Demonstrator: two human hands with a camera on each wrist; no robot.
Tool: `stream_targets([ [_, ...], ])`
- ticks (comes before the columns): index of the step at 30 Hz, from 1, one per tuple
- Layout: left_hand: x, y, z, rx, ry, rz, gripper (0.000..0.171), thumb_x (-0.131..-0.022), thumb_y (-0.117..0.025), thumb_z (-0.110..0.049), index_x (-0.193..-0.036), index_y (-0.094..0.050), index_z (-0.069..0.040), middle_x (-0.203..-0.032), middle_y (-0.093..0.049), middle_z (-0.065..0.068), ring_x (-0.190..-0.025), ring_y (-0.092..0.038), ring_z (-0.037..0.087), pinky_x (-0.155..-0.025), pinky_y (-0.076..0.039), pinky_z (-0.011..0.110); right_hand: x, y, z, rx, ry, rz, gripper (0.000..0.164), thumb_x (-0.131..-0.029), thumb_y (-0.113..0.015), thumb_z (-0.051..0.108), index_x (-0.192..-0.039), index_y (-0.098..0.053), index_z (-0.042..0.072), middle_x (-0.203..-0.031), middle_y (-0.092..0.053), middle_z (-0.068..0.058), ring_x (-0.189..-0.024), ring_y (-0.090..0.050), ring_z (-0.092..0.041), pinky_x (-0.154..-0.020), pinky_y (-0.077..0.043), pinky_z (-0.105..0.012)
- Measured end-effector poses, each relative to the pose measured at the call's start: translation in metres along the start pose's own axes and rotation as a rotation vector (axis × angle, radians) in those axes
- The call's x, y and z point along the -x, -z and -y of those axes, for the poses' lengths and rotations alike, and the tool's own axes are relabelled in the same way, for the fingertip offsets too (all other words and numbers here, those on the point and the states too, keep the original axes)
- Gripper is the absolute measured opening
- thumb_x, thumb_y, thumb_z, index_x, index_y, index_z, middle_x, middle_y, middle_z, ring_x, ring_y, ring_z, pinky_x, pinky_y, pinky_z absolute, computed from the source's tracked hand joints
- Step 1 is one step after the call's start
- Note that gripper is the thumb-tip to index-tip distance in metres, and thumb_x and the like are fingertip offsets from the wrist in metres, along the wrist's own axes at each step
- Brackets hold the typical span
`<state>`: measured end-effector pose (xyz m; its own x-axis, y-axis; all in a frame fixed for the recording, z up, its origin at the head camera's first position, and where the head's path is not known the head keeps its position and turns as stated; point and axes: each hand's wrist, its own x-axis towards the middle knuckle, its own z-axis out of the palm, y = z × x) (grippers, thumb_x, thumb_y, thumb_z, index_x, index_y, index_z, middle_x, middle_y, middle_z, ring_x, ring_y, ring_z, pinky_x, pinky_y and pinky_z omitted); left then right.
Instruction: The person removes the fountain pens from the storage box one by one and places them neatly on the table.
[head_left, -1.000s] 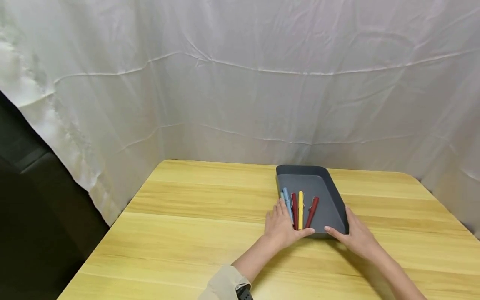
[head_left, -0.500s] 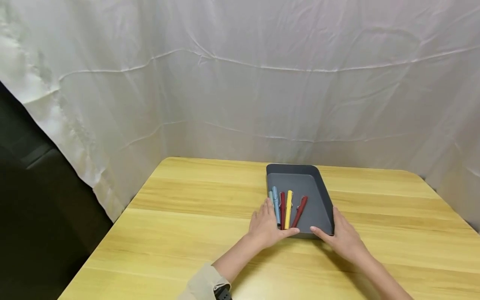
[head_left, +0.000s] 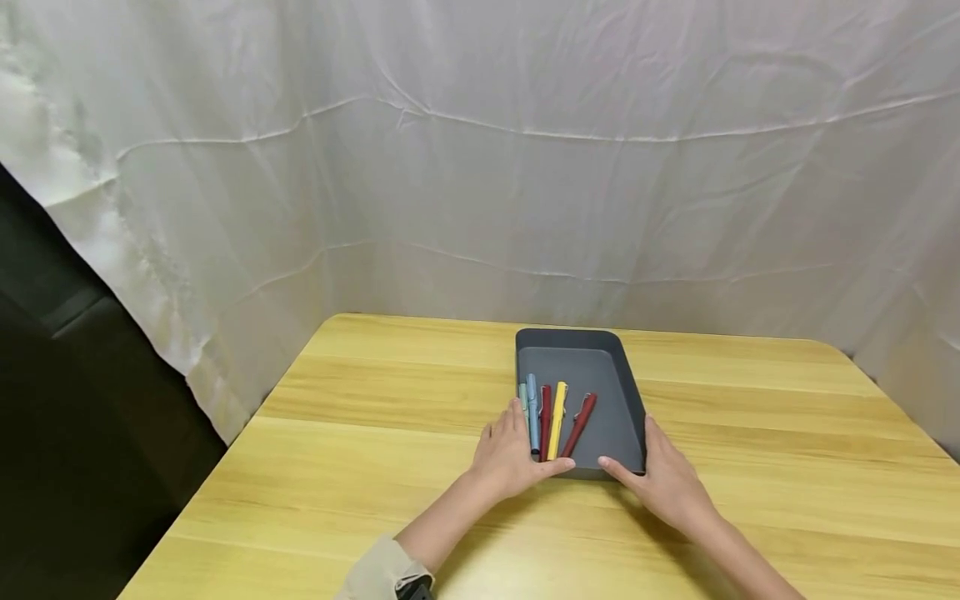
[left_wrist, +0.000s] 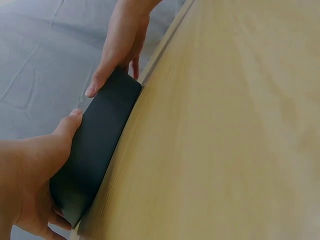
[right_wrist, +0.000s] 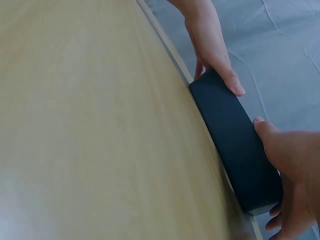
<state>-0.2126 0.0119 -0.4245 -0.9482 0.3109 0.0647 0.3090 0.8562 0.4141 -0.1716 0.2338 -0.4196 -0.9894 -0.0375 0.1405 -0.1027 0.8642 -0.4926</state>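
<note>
A dark grey rectangular tray (head_left: pixel 611 392) lies on the table, its long sides running away from me. My left hand (head_left: pixel 506 458) holds its near left corner, thumb along the front wall and fingers on the left side. At the near right corner my right hand (head_left: pixel 667 479) grips it in the same way. Inside, towards the left, lie a green pen (head_left: pixel 523 393), a blue pen (head_left: pixel 532 408), two dark red pens (head_left: pixel 545 421) and a yellow pen (head_left: pixel 557 417). Left fingers partly hide the green pen. Both wrist views show the tray's front wall (left_wrist: pixel 102 135) between the hands.
The wooden table (head_left: pixel 337 467) extends on both sides of the tray. A pale curtain (head_left: pixel 480 183) hangs behind its far edge and along the left. Something black (head_left: pixel 75 400) stands beyond the table at the left.
Both hands have moved the tray to the left across the table, with the pens inside. Their hold on its corners looks the same. The head view has shifted slightly.
</note>
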Motion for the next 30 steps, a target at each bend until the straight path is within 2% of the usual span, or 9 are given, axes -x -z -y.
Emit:
stream_targets([
  [7,0.005,0.007,0.013,0.012,-0.012,0.023,0.116,-0.071,-0.051,-0.076,-0.145,-0.01,0.004,-0.148,-0.017,0.02,-0.133,-0.022,0.032,-0.103,-0.021,0.05,0.001,-0.007,0.01,0.013,0.024,-0.024,0.104,-0.08,-0.058,0.06,-0.142,-0.011,-0.01,-0.142,-0.023,-0.031,-0.124,-0.028,-0.047,-0.094,-0.029,-0.06],
  [18,0.013,0.018,0.033,0.043,-0.037,0.029,0.115,-0.071,-0.054,-0.073,-0.145,-0.011,0.004,-0.148,-0.017,0.02,-0.131,-0.026,0.033,-0.103,-0.021,0.049,0.007,-0.014,0.029,0.031,0.007,0.01,0.106,-0.081,-0.053,0.064,-0.14,-0.013,-0.015,-0.141,-0.022,-0.033,-0.125,-0.027,-0.048,-0.096,-0.027,-0.059],
  [30,0.019,0.025,0.046,0.039,-0.045,0.047,0.114,-0.074,-0.052,-0.073,-0.145,-0.009,0.005,-0.149,-0.013,0.02,-0.134,-0.019,0.031,-0.104,-0.02,0.049,0.008,-0.019,0.04,0.03,0.016,0.026,0.104,-0.082,-0.053,0.062,-0.14,-0.014,-0.014,-0.141,-0.023,-0.032,-0.125,-0.027,-0.047,-0.097,-0.026,-0.058],
])
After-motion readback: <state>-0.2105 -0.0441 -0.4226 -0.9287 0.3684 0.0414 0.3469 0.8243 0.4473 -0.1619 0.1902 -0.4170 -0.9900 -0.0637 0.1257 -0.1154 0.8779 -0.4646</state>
